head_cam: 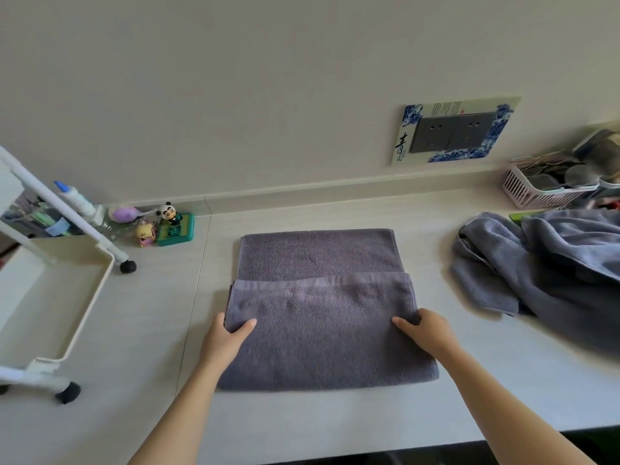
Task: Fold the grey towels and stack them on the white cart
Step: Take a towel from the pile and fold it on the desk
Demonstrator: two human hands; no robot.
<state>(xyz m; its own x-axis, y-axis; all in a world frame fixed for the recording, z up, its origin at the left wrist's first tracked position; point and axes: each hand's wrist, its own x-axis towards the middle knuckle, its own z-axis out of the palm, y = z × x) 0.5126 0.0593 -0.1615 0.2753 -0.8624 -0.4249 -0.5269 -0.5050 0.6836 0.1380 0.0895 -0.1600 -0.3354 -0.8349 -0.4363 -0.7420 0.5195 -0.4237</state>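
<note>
Centre frame, a half-folded grey terry towel (322, 317) lies on the pale tabletop (335, 417). The left hand (225, 337) and right hand (426, 333) each pinch a side edge of its upper layer, thumbs on top. A white plastic cart (84, 297) stands at left; crumpled grey towels (543, 273) lie at right.

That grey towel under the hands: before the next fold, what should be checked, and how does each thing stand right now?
1. Grey towel lies flat on the counter: ok.
2. Folded flap's hem runs straight across: ok.
3. Left hand grips the towel's left edge: ok.
4. Right hand grips the right edge: ok.
5. White cart tray has room: ok.
6. Layers underneath aligned: cannot tell.
7. Unfolded towels kept apart from it: ok.
</note>
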